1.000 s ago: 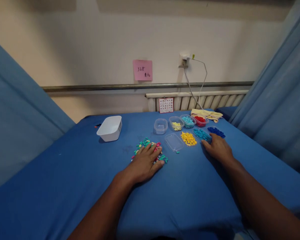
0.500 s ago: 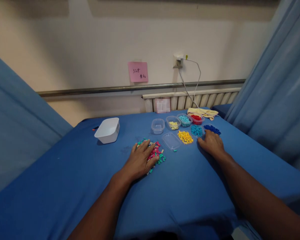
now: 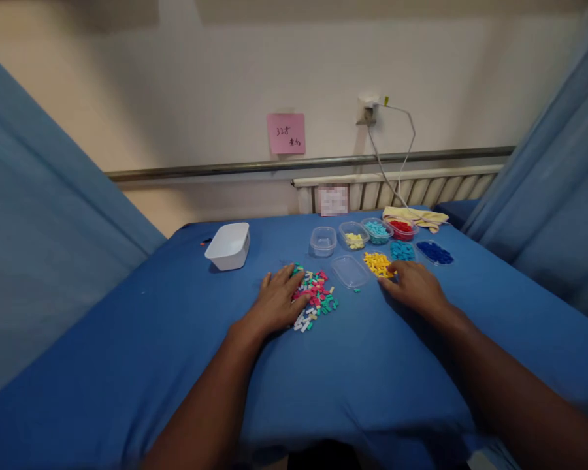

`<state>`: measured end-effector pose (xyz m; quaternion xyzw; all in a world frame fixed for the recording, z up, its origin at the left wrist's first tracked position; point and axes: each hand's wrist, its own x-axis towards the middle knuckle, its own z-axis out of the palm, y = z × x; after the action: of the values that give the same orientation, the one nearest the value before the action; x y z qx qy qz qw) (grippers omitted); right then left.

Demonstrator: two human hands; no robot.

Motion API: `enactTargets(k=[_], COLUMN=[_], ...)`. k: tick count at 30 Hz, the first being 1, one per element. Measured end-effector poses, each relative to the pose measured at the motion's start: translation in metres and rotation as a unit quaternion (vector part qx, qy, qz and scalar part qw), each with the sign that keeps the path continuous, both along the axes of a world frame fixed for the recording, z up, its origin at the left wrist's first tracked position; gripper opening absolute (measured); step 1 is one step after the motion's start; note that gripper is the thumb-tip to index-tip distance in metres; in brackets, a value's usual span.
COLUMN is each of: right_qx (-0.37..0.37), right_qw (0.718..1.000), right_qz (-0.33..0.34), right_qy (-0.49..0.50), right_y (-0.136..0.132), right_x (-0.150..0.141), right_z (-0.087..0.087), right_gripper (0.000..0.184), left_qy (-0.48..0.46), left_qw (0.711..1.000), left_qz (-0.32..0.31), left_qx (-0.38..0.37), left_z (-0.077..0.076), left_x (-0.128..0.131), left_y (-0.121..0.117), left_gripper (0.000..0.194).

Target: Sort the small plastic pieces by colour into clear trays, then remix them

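Note:
My left hand [image 3: 278,301] lies open, fingers spread, on the left side of a loose pile of small plastic pieces [image 3: 318,297] in pink, green, white and beige, hiding part of it. My right hand [image 3: 415,287] is at the near right edge of a shallow clear tray of yellow pieces [image 3: 377,264]. Its thumb and forefinger are apart, and nothing shows between them. Behind that hand are a tray of teal pieces [image 3: 402,250] and a tray of dark blue pieces [image 3: 435,252]. An empty shallow clear tray [image 3: 349,271] lies between pile and yellow pieces.
Along the back stand an empty clear tub [image 3: 323,242] and tubs of pale yellow [image 3: 354,239], light blue [image 3: 377,230] and red pieces [image 3: 402,228]. A white bin [image 3: 228,247] sits left. One green piece [image 3: 357,290] lies alone. A yellow cloth [image 3: 414,218] and a cable [image 3: 387,171] are behind.
My right hand has moved left from beside the dark blue pieces to the yellow ones. My left hand has slid left on the pile, uncovering white pieces. The view has shifted slightly.

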<state>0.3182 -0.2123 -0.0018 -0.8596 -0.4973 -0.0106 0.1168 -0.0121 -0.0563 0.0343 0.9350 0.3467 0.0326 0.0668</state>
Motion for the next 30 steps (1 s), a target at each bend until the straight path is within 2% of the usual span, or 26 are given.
enactTargets(k=[4, 9, 15, 19, 22, 26, 30], right_qx=[-0.027, -0.004, 0.026, 0.097, 0.134, 0.157, 0.132], right_qw=[0.999, 0.998, 0.997, 0.995, 0.985, 0.959, 0.931], right_qz=[-0.007, -0.058, -0.069, -0.003, 0.077, 0.19, 0.269], right_qy=[0.021, 0.023, 0.019, -0.03, -0.083, -0.137, -0.208], right_y=[-0.005, 0.007, 0.007, -0.006, -0.007, 0.012, 0.038], right_x=[0.005, -0.005, -0.006, 0.002, -0.005, -0.048, -0.104], right_z=[-0.002, -0.001, -0.005, -0.01, -0.004, 0.014, 0.033], right_gripper=[0.05, 0.078, 0.076, 0.076, 0.073, 0.066, 0.061], left_qy=[-0.024, -0.091, -0.198, -0.287, -0.313, -0.313, -0.309], left_qw=[0.999, 0.994, 0.977, 0.948, 0.937, 0.937, 0.939], left_qz=[0.044, 0.053, 0.067, 0.115, 0.131, 0.124, 0.118], left_qx=[-0.004, -0.008, -0.038, -0.068, -0.087, -0.095, -0.1], left_z=[0.0, -0.009, -0.025, -0.032, -0.034, -0.035, -0.035], left_x=[-0.01, -0.011, -0.013, -0.01, -0.005, -0.003, -0.003], left_y=[0.016, 0.027, 0.041, 0.046, 0.045, 0.041, 0.038], left_gripper=[0.064, 0.057, 0.055, 0.055, 0.055, 0.054, 0.056])
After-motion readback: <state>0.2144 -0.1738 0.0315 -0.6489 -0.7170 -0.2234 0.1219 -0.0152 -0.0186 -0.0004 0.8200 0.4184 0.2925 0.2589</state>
